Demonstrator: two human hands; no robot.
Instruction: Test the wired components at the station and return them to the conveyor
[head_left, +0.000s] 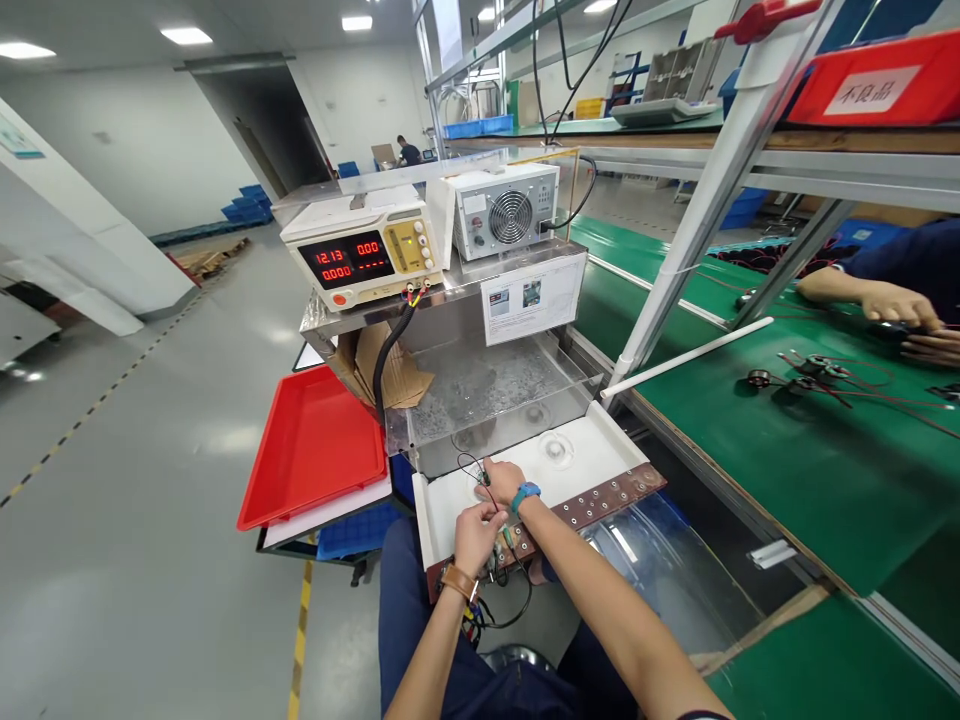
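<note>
My right hand (504, 482), with a blue-green watch at its wrist, is closed around a small dark part with thin wires (484, 479) over the white tray (589, 455). Too little of that part shows to tell its kind. Just nearer to me, my left hand (475, 538), wearing a brown watch strap, pinches a thin wire (493, 500) that runs to the part. Below the hands lies a brown terminal strip (600, 500) with rows of metal studs. Green clip-like pieces and cables sit on it beside my left hand.
A power supply (364, 250) with lit red digits stands on a metal shelf, beside a grey fan-cooled unit (504, 215). To the left is a red tray (315, 450). On the green bench (847, 480) lie small wired motors (814, 372), near another person's hands (900, 310).
</note>
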